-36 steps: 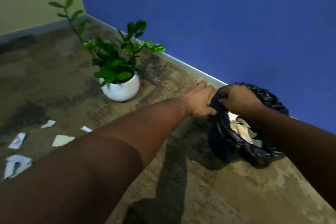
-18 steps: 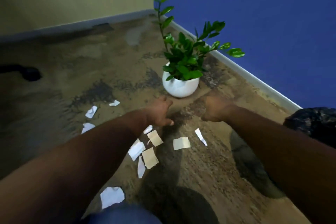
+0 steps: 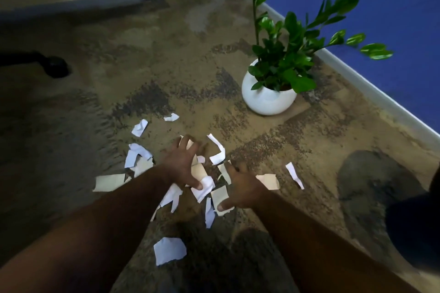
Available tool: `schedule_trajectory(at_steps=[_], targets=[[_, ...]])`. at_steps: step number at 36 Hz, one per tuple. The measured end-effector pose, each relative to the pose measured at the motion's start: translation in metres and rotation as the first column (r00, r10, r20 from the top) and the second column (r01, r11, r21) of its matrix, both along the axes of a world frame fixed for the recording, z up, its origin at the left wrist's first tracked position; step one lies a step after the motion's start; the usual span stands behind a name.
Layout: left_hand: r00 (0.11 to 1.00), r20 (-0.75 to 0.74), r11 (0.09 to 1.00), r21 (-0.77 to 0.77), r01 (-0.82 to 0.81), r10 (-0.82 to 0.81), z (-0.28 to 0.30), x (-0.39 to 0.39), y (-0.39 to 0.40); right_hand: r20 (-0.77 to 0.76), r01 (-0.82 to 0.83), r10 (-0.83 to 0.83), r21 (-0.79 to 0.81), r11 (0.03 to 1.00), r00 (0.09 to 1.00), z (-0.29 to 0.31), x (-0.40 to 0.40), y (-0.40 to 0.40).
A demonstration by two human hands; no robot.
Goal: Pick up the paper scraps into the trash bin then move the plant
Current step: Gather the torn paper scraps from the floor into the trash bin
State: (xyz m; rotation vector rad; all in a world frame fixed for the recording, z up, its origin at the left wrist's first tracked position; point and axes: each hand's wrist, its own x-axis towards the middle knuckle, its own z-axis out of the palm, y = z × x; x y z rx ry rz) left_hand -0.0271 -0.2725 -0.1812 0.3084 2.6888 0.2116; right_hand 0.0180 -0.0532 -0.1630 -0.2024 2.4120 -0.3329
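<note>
Both hands are down in the paper now! A second ago they were over at the trash bin, working at its rim; half a second ago they were swinging across with nothing in them, and now they have landed on the pile. Left hand is spread flat over the scraps, its grip released, thumb pinning a white piece. Right hand is splayed too, thumb pressing a tan piece, nothing clenched yet. Scraps fan out on the floor around the hands, from 9 o'clock round to 3 o'clock, with one loose white piece at 6 o'clock. Plant sits untouched at 1 o'clock by the blue wall. I'd call this another gathering round just starting, so the plant move is still some way off.
</note>
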Motion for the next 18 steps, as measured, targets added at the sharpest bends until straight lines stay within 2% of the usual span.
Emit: schedule_trajectory(at_steps=[2,5,9,13,18], targets=[[1.0,-0.007,1.0,0.004,-0.003,0.003,-0.008,-0.002,-0.002,-0.024,-0.017,0.017,0.01,1.0,1.0,-0.009,0.001,-0.007],[0.997,0.065,0.997,0.062,-0.035,0.031,-0.017,-0.003,-0.002,-0.03,-0.011,0.011,0.019,1.0,0.999,-0.018,0.003,-0.015],[0.991,0.132,1.0,0.011,-0.01,0.008,-0.027,0.004,0.006,-0.035,0.026,-0.024,0.082,0.996,0.999,-0.024,0.012,-0.032],[0.999,0.054,1.0,-0.026,0.008,-0.007,-0.033,0.009,0.014,-0.096,0.045,-0.024,0.228,0.973,0.995,-0.026,0.023,-0.053],[0.996,-0.05,0.996,0.038,0.082,-0.08,-0.037,0.007,0.017,-0.204,0.103,-0.062,0.197,0.975,0.977,-0.022,0.028,-0.058]])
